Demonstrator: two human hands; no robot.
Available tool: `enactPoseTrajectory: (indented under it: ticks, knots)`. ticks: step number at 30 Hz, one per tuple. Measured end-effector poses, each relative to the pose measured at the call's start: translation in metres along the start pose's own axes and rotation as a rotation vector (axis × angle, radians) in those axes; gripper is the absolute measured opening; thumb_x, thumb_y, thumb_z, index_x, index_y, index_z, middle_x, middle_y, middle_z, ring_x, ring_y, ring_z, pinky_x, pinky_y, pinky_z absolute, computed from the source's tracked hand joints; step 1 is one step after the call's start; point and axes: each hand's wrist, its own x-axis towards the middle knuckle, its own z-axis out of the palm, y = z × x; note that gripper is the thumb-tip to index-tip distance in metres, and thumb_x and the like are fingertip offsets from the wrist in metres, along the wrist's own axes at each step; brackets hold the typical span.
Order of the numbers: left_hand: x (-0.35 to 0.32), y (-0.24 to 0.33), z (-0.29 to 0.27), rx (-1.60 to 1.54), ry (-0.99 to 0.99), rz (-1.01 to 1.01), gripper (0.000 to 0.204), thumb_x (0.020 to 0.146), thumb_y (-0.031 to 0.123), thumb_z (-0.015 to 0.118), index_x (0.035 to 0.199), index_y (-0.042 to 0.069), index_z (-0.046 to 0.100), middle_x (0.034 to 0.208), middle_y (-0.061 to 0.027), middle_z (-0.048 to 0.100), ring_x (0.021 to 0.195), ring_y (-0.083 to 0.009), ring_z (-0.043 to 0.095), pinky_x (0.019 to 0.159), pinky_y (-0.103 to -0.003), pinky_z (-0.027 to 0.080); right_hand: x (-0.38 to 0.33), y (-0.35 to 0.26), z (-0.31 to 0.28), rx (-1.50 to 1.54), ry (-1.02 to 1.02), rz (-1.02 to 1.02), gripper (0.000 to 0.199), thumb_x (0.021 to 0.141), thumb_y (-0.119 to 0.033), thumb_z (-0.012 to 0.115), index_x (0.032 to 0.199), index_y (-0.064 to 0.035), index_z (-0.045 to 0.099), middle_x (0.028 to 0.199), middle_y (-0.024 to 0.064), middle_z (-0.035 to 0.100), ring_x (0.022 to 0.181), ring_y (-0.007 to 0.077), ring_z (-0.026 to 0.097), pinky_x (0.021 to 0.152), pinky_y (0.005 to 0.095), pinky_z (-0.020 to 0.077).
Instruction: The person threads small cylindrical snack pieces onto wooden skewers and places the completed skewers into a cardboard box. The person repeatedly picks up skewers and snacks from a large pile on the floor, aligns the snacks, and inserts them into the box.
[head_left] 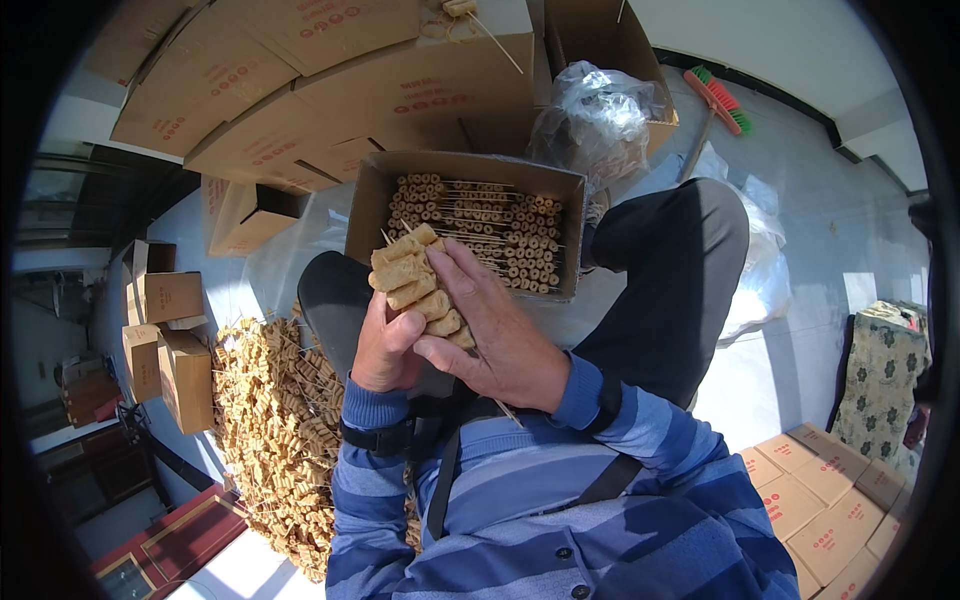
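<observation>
Between my two hands is a bunch of skewered rolls [412, 275], golden-brown pieces threaded on thin wooden sticks. My left hand [385, 345] grips the bunch from the left and below, thumb on top. My right hand [505, 335] presses along its right side, with stick ends poking out below the palm. Just beyond my hands stands an open cardboard box [365, 205], packed with rows of similar skewers [485, 215], their round ends facing up on both sides. My hands cover part of its near left corner.
A large heap of loose skewers [275, 430] lies to my left. Stacked cartons [370, 105] stand behind the box, with more cartons [835, 510] at lower right. Clear plastic bags [600, 115] hang over another open box. A red-green broom [718, 100] lies at the far right.
</observation>
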Motion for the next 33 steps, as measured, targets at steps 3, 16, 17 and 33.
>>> enactPoseTrajectory:
  ticks: [3,16,17,33]
  knots:
    - [0.011,0.01,0.011,0.032,0.046,0.009,0.099,0.077,0.039,0.084,0.151,0.001,0.032,0.14,-0.0144,0.052,0.126,-0.0276,0.057,0.107,-0.043,0.048,-0.005,0.001,-0.005,-0.009,0.031,0.04,0.103,0.091,-0.056,0.069,0.157,0.0051,0.02,0.159,0.0335,0.024,0.147,0.0481,0.028,0.122,0.0496,0.0251]
    - [0.149,-0.017,0.031,1.798,-0.305,0.503,0.104,0.065,0.021,0.085,0.152,0.002,0.031,0.139,-0.0203,0.049,0.129,-0.0389,0.049,0.108,-0.05,0.04,-0.053,0.023,-0.042,-0.145,-0.13,0.208,0.068,0.095,-0.036,0.071,0.144,0.0029,0.045,0.15,0.0258,0.043,0.138,0.0425,0.043,0.114,0.0477,0.0367]
    - [0.159,-0.032,0.03,1.867,-0.328,0.496,0.103,0.065,0.021,0.085,0.152,0.003,0.031,0.139,-0.0194,0.049,0.129,-0.0379,0.048,0.108,-0.05,0.04,-0.052,0.025,-0.043,-0.137,-0.142,0.214,0.066,0.095,-0.035,0.071,0.143,0.0024,0.046,0.149,0.0254,0.044,0.138,0.0417,0.044,0.113,0.0475,0.0373]
    - [0.236,-0.168,0.001,2.049,-0.463,0.614,0.094,0.071,0.014,0.076,0.154,0.006,0.033,0.147,-0.0155,0.044,0.138,-0.0374,0.04,0.119,-0.055,0.028,-0.039,0.047,-0.059,0.017,-0.21,0.305,0.053,0.095,-0.03,0.07,0.136,0.001,0.056,0.141,0.0217,0.054,0.126,0.0362,0.055,0.106,0.044,0.0439]
